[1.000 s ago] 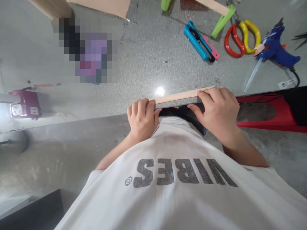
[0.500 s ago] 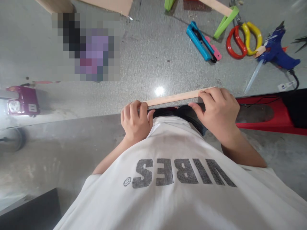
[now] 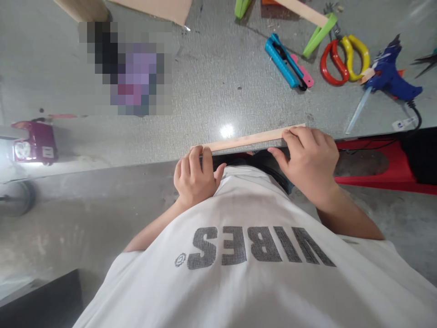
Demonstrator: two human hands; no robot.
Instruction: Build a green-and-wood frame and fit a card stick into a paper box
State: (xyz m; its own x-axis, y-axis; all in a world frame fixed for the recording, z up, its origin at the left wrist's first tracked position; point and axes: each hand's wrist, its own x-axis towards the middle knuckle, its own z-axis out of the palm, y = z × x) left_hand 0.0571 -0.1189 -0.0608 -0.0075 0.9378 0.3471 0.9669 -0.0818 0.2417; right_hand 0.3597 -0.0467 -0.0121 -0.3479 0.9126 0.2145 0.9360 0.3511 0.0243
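Observation:
A thin, flat, pale tan strip [image 3: 246,139], perhaps thin wood or card, lies along the near edge of the grey table [image 3: 205,100]. My left hand [image 3: 195,175] holds its left end down with curled fingertips, the thumb sticking out away from the strip. Over the right end, the fingers of my right hand [image 3: 309,157] are bent and press on it. That thumb hangs apart, just off the table edge. A short bit of the strip shows past my right fingers. What is under the fingertips is hidden.
Further back are a blue box cutter [image 3: 282,61], red-and-yellow-handled scissors [image 3: 336,68], a blue glue gun [image 3: 392,75] with its stick, and green pieces [image 3: 319,36] joined to a tan strip. A purple device [image 3: 36,143] stands left. A red stool [image 3: 372,161] is below right.
My left hand has shifted slightly down and right, its thumb spreading further from the fingers. The strip and my right hand look almost unchanged. The view has moved a little.

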